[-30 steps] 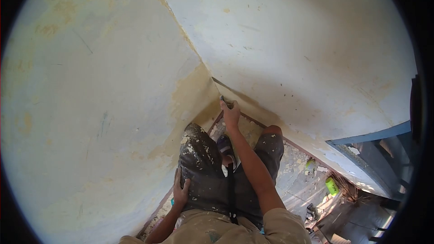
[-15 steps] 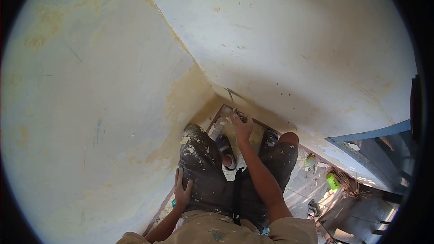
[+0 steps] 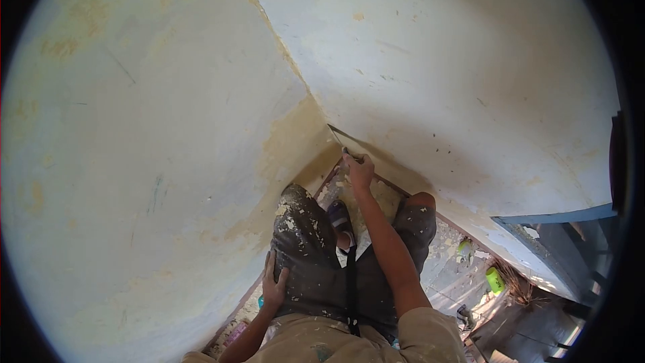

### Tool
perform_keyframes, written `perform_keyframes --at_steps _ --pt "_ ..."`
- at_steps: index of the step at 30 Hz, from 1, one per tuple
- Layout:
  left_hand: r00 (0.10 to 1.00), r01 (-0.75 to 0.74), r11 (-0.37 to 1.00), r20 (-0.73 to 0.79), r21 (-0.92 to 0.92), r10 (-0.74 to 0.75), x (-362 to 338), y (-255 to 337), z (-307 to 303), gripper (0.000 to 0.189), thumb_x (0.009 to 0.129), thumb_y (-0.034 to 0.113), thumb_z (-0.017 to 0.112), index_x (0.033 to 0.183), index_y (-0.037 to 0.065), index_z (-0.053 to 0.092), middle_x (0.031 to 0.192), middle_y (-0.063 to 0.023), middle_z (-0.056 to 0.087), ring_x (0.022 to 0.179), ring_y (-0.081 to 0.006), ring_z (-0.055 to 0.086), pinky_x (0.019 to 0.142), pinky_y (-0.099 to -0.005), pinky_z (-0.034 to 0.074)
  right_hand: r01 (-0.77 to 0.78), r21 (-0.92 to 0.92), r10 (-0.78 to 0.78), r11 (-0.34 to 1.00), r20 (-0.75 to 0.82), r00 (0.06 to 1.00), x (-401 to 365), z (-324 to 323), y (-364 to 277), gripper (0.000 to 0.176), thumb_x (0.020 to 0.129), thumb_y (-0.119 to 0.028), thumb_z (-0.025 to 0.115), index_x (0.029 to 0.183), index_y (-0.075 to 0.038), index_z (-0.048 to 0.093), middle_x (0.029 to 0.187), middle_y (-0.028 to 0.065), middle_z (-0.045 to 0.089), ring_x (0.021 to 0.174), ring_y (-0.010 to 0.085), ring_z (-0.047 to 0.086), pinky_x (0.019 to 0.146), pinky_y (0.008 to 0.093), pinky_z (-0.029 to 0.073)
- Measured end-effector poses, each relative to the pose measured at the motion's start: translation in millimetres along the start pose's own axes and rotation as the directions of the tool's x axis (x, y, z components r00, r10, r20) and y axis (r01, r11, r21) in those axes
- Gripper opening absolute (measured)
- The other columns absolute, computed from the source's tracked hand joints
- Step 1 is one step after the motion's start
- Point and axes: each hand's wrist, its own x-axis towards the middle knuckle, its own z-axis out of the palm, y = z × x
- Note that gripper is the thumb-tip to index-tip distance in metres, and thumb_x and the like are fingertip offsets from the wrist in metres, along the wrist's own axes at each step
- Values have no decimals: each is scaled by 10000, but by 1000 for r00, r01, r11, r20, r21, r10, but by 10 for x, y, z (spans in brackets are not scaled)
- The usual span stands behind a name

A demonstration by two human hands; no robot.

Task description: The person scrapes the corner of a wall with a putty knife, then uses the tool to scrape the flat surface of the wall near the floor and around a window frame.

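My right hand (image 3: pixel 361 172) is closed round the handle of a thin scraper (image 3: pixel 337 137), held out toward the corner. The scraper's tip is at the right wall (image 3: pixel 457 87), close to where it meets the left wall (image 3: pixel 161 128). A bare yellowish patch (image 3: pixel 295 128) shows low on the left wall beside the corner. My left hand (image 3: pixel 274 287) rests on my left thigh, fingers spread over the dark trousers (image 3: pixel 306 249), which are spotted with pale flakes. Nothing shows in that hand.
Pale flakes lie on the floor (image 3: pixel 440 275) between and beside my legs. To the right are a bright green container (image 3: pixel 494 281), a bundle of dry bristles (image 3: pixel 521 286) and a blue-edged opening (image 3: pixel 557 216). A sandalled foot (image 3: pixel 340 218) stands near the corner.
My right hand has moved slightly up with the scraper, whose blade is now angled more to the left and reaches nearer the corner line. The view has shifted a little.
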Motion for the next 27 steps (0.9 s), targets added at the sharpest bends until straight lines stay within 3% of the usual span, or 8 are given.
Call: perform_keyframes --at_steps 5,8,11,14,20,23,26,27 --pt "1000 -2 1000 9 15 2 -16 17 -4 677 887 334 569 1443 37 321 1475 -256 299 1381 -381 277 1127 -407 223 7 169 2 986 -53 999 -270 -136 44 260 764 -172 741 859 41 625 761 89 633 638 155 583 603 291 474" --pt "1000 -16 998 12 61 15 -18 51 11 681 884 344 571 1447 52 321 1479 -255 292 1377 -386 281 1121 -412 235 -123 223 143 967 -78 987 -454 -358 41 254 794 -182 740 906 6 611 666 34 590 449 94 481 405 250 355" --pt "1000 -16 996 17 89 15 -35 126 25 681 881 351 573 1448 68 325 1481 -256 287 1372 -393 287 1114 -418 249 -200 254 219 946 -47 975 -527 -596 -233 229 800 -190 740 871 -13 611 651 23 570 391 77 422 352 254 288" --pt "999 -29 994 20 105 27 -34 119 8 679 879 353 573 1448 77 328 1482 -257 283 1369 -397 291 1109 -422 256 -154 223 170 963 -54 984 -439 -631 -153 219 800 -186 740 841 -13 613 655 21 574 391 76 419 355 257 294" --pt "1000 -12 999 3 47 12 -26 3 34 666 884 337 566 1445 64 331 1479 -258 290 1371 -394 291 1115 -419 242 60 126 -43 990 -130 991 -242 -372 33 218 797 -178 740 826 11 637 670 36 613 549 92 526 519 248 416" --pt "1000 -17 1000 -2 8 17 -24 -45 26 670 885 325 567 1442 41 326 1470 -261 306 1375 -386 286 1123 -414 225 17 95 -7 995 -101 995 -71 -249 56 227 790 -172 743 828 29 645 688 51 633 630 103 559 597 249 439" --pt "1000 -11 1000 0 4 11 -30 -62 19 668 890 327 565 1442 40 324 1469 -263 306 1378 -385 281 1125 -410 223 38 -24 -40 999 -67 997 50 -109 77 216 790 -145 739 837 44 645 714 59 645 624 102 561 581 252 437" --pt "1000 -19 1000 -2 -1 19 -31 -46 5 666 894 331 563 1444 43 323 1469 -264 306 1378 -386 280 1126 -408 222 33 20 -32 999 -51 998 24 -83 46 213 790 -143 738 839 43 646 718 58 647 625 102 562 582 253 438"
